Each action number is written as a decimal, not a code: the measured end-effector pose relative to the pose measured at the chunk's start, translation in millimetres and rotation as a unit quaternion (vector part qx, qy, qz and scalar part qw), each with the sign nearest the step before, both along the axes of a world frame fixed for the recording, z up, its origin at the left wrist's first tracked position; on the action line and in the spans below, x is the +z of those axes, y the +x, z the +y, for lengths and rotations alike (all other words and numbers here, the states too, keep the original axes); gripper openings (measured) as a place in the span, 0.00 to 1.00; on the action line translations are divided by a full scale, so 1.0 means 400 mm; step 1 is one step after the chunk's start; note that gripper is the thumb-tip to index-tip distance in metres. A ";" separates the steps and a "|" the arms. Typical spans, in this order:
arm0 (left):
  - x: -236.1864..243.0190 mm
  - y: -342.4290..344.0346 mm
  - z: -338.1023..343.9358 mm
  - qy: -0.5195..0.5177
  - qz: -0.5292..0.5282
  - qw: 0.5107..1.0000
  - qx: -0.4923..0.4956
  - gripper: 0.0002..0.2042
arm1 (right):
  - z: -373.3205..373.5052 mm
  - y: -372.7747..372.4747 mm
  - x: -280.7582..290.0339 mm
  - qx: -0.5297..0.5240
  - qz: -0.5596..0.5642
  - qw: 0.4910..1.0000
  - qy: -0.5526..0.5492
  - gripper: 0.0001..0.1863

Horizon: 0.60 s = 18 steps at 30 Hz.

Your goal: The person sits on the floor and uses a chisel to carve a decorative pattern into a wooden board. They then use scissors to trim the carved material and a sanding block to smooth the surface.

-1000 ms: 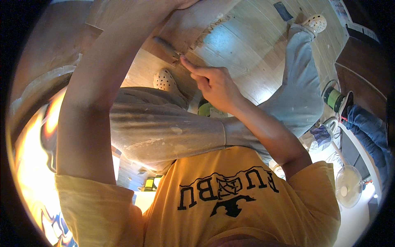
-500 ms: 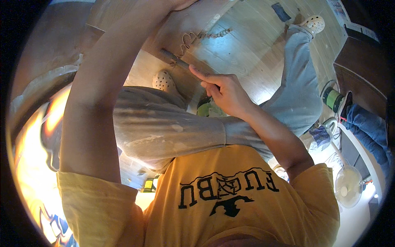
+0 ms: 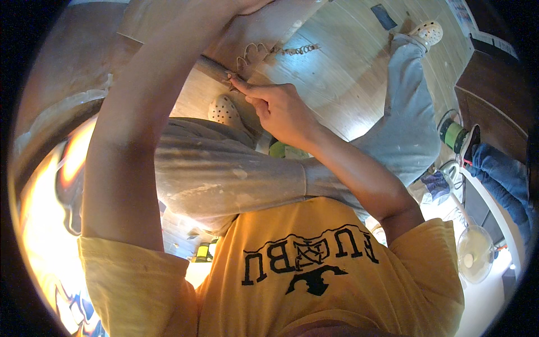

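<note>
With the index finger extended and the others curled, my right hand (image 3: 276, 106) grips a long dark tool (image 3: 212, 69), perhaps a chisel, against a brown wooden surface (image 3: 252, 31). Pale curled shavings (image 3: 292, 50) hang beside it. My left hand (image 3: 252, 7) reaches onto that surface at the top edge, mostly out of frame, so its fingers are hidden. The tool's far end disappears behind my left forearm.
My clogged feet (image 3: 224, 110) rest on the plank floor (image 3: 331, 78). At right are another person's jeans-clad legs (image 3: 497, 180), green cylindrical objects (image 3: 452, 135) and a translucent fan (image 3: 474, 253). A dark flat piece (image 3: 384, 16) lies near my right foot.
My right hand and the tool moved toward lower right, then back up and left. More loose curls of shaving show beside the tool than a second ago. My left arm shifted slightly right.
</note>
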<state>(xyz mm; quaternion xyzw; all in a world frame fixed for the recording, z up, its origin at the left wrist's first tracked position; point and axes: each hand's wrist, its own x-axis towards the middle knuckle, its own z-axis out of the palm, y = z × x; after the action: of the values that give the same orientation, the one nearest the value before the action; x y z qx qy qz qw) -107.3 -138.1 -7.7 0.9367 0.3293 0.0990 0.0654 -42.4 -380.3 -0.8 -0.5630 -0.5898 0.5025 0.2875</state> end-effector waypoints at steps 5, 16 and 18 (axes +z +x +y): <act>0.011 -0.010 0.001 -0.009 0.017 1.000 0.013 0.28 | -0.007 0.000 -0.031 -0.011 0.025 0.999 0.019 0.31; 0.007 -0.004 -0.005 -0.004 0.009 1.000 0.009 0.28 | -0.072 0.050 -0.010 -0.007 0.026 1.000 -0.007 0.31; -0.001 -0.001 -0.001 0.006 0.006 1.000 0.007 0.28 | -0.053 0.008 -0.027 -0.031 0.035 0.999 0.011 0.31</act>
<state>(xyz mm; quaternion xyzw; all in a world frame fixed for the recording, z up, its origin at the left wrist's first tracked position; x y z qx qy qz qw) -107.6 -138.4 -8.1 0.9351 0.3361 0.0961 0.0577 -39.1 -401.7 -11.7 -0.5599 -0.5669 0.5064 0.3298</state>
